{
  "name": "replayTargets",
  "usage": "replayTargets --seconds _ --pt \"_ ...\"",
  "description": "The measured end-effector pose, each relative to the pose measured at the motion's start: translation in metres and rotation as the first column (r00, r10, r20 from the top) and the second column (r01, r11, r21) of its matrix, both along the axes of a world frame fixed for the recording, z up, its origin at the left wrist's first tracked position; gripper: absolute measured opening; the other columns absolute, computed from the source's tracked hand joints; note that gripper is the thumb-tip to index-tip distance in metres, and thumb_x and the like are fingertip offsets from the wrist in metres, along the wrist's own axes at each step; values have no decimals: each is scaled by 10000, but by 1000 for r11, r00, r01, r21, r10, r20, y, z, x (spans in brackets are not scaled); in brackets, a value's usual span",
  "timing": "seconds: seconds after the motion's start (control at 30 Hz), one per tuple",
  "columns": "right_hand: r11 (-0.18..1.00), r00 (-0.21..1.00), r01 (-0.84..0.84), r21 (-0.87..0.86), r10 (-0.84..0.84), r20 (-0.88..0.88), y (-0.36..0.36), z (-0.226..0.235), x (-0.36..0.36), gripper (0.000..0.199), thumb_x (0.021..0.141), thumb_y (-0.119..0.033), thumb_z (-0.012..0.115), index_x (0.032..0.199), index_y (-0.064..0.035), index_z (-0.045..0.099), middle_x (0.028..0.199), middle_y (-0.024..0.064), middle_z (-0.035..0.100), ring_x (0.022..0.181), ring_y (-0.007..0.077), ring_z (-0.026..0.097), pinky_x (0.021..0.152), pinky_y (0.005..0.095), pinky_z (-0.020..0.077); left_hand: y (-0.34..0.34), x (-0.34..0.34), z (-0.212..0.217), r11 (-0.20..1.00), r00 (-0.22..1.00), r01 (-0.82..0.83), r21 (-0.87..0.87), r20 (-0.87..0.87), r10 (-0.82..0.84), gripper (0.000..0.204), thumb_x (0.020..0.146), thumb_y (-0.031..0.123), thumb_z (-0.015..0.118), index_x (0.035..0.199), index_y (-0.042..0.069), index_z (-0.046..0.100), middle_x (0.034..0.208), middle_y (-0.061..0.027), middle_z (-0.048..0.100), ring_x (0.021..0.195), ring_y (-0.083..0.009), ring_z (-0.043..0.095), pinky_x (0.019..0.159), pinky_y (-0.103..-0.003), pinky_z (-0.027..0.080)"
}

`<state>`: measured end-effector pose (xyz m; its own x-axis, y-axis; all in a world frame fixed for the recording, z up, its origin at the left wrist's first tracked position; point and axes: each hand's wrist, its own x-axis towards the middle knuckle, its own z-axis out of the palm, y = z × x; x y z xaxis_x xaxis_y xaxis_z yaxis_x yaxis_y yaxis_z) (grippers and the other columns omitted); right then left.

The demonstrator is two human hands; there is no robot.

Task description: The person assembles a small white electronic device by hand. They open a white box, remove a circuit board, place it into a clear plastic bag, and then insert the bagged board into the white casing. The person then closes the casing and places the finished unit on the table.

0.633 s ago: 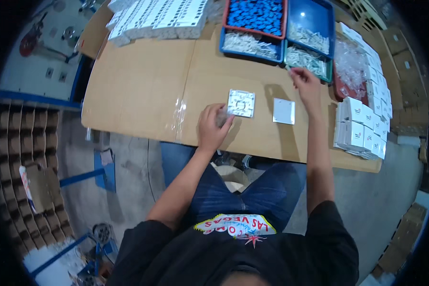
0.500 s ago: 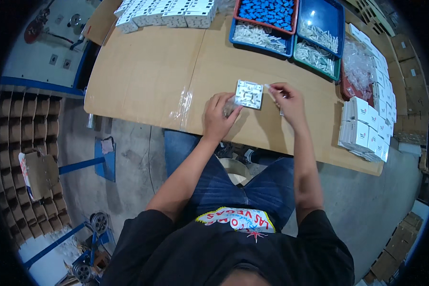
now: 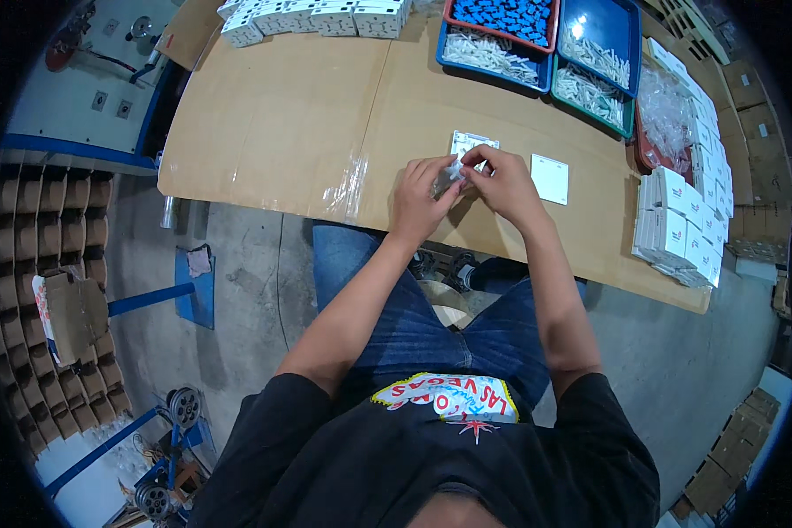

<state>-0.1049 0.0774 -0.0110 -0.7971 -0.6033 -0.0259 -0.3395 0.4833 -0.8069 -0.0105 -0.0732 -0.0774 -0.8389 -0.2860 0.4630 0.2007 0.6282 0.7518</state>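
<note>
My left hand is closed on a small clear plastic bag with something whitish at its top. The fingers of my right hand are pinched together against that bag; what they grip is too small to make out. Just behind my fingertips lies a square white plastic part with moulded details, its near side hidden by the hands. Flat on the table to the right of my right hand is a plain white square plate.
The cardboard-covered table carries stacked white switch-like units at the far left. Trays of blue pieces and white plugs stand at the far right. Beyond the plate are a red tray of clear bags and white boxes.
My right hand has moved left to meet the bag in my left hand. The white plate, mostly hidden before, now shows. The whole view has shifted slightly.
</note>
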Motion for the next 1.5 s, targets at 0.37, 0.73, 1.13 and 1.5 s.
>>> replayTargets --seconds 0.37,0.73,1.13,1.5 --pt "998 998 -12 -68 8 -64 1 -16 1 262 1021 -210 604 1057 -4 762 1193 148 630 1093 299 629 944 385 501 0 -1 -4 999 999 -31 31 -19 32 402 811 174 811 1178 65 688 1114 -100 718 1032 -292 660 892 -410 511" --pt "989 975 -45 -144 75 208 -15 -21 9 448 1077 -347 510 1107 33 746 1513 198 505 1343 375 524 1104 414 424 -1 1 -5 999 999 -31 14 -21 31 383 801 155 810 1152 73 682 1095 -97 710 1036 -300 655 878 -421 496" --pt "964 990 14 -264 24 142 -4 -25 -17 376 1058 -301 579 1103 40 731 1351 174 642 1193 304 641 1011 368 489 0 -1 -1 997 998 -55 57 6 55 376 843 141 797 1186 39 682 1074 -114 710 1018 -305 662 887 -412 496" --pt "971 873 236 27 -199 -446 22 -35 -219 197 899 -78 644 1068 -44 738 974 188 744 922 354 718 830 419 558 2 -4 4 994 990 -110 23 95 107 371 871 229 791 1179 51 683 1044 -118 711 980 -292 672 901 -403 478"
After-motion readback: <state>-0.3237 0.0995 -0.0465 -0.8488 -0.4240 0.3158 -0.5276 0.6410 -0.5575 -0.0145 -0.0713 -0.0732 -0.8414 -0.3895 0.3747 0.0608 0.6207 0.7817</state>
